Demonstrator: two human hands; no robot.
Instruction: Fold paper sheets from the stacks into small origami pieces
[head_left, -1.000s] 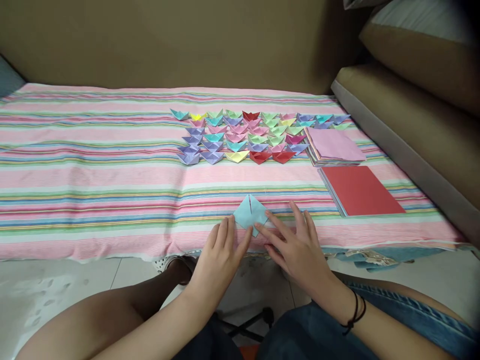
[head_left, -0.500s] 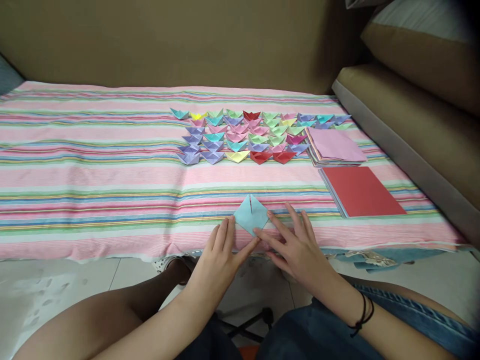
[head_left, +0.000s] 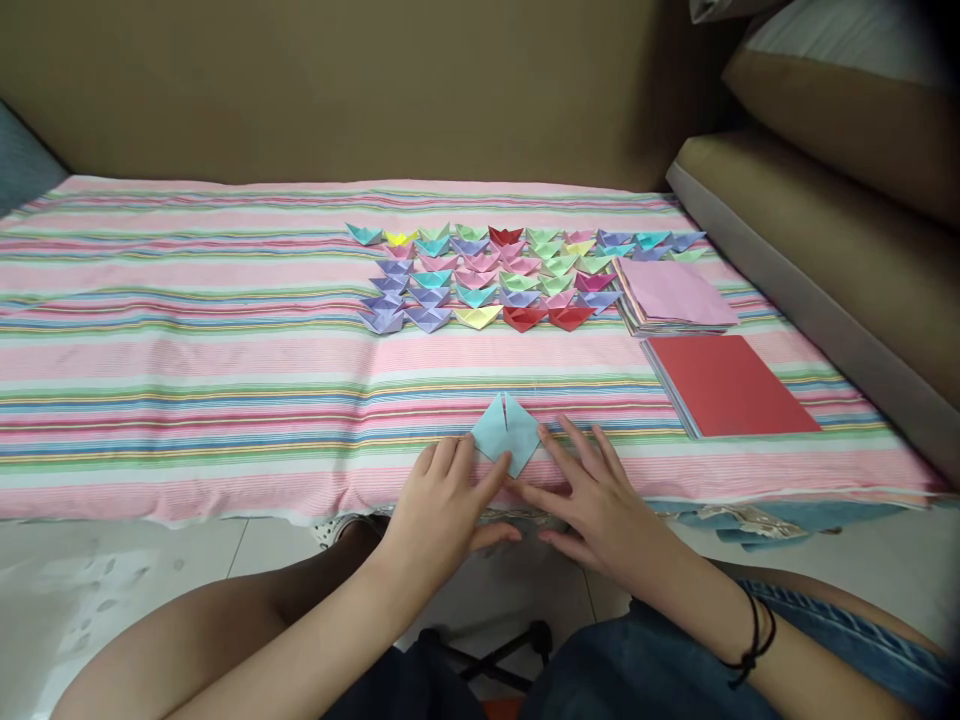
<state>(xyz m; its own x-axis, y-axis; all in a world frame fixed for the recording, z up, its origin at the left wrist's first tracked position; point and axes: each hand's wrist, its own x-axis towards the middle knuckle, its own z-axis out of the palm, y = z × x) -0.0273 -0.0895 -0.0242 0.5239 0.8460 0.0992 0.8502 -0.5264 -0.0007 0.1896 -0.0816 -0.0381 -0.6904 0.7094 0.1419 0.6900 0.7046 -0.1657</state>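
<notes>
A light blue folded paper [head_left: 506, 432], diamond shaped with a slit down its top, lies near the front edge of the striped cloth [head_left: 187, 360]. My left hand [head_left: 442, 505] rests at its lower left, fingers stretched out and touching its edge. At the paper's lower right, my right hand [head_left: 592, 495] lies flat with fingers spread, its fingertips at that edge. Neither hand holds anything.
Several rows of small folded paper boats [head_left: 499, 275] in many colours stand further back. Two stacks of square paper lie at the right: a pink-topped one [head_left: 675, 292] and a red-topped one [head_left: 727, 385]. Brown cushions [head_left: 817, 230] border the right side.
Both hands have slid slightly toward me along the paper's lower edges. The view has shifted a little. The paper stays in place.
</notes>
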